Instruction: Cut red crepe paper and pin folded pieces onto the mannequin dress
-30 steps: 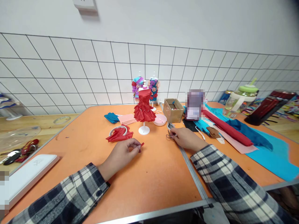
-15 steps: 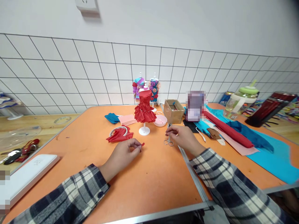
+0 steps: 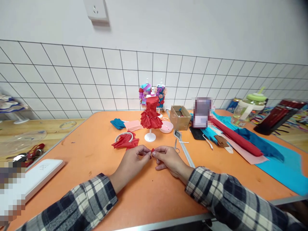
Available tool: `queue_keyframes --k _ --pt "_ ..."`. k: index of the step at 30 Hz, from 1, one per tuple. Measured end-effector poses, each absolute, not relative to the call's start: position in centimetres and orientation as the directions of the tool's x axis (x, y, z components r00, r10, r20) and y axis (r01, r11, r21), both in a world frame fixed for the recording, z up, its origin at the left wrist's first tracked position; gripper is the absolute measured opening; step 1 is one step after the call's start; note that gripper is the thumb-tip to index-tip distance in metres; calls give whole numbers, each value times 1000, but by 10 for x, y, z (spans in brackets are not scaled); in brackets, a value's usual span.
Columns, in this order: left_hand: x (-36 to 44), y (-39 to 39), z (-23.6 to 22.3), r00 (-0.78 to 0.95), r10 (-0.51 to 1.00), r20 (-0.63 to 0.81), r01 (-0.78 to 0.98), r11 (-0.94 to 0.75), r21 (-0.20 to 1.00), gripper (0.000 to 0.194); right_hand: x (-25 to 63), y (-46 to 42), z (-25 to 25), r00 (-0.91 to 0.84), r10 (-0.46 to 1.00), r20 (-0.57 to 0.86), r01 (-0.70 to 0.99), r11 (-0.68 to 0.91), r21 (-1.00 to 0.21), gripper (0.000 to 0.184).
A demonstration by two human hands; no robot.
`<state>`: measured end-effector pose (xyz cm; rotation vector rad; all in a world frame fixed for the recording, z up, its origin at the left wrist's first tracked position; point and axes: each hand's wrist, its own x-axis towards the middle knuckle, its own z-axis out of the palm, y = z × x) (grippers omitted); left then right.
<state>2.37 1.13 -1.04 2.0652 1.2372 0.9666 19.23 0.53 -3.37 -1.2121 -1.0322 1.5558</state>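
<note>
A tiny scrap of red crepe paper (image 3: pixel 152 150) is pinched between the fingertips of my left hand (image 3: pixel 132 162) and my right hand (image 3: pixel 169 159), which meet just above the table. Behind them stands a small dress form in a ruffled red paper dress (image 3: pixel 151 112) on a round white base. To its left lies crumpled red paper (image 3: pixel 124 141) with a roll of tape (image 3: pixel 131 137) around part of it. Small scissors (image 3: pixel 176 144) rest on the table beyond my right hand, which partly covers their lower end.
Two decorated dress forms (image 3: pixel 145 93) stand at the back. Beside them are a pink dish (image 3: pixel 166 127) and a cardboard box (image 3: pixel 180 118). Coloured paper, a red paper roll (image 3: pixel 237 138), a bottle (image 3: pixel 249 109) and a dark red flask (image 3: pixel 279 117) occupy the right. A white power bank (image 3: pixel 45 173) lies left.
My right hand has left the scissors and moved left and nearer to me, joining my left hand at the red scrap. The view has tilted slightly upward.
</note>
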Motion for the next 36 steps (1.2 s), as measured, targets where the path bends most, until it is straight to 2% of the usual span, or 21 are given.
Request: queue_keyframes --k 10,21,24,29,36 --pt "23 11 -8 294 899 325 550 -438 711 14 194 5 -34 -239 944 -228 -112 -260 -959 42" --pt "11 15 -16 489 794 359 531 -599 600 21 194 2 -32 -235 947 -220 -121 -253 -960 44" --pt "10 17 -15 501 794 344 490 -588 644 22 194 2 -31 -238 946 -221 -126 -255 -959 44" --pt "15 16 -10 409 861 302 440 -476 761 20 193 0 -33 -232 952 -197 -119 -229 -966 44" --pt "13 19 -15 329 888 320 470 -448 761 20 193 0 -33 -252 950 -184 -188 -235 -954 45"
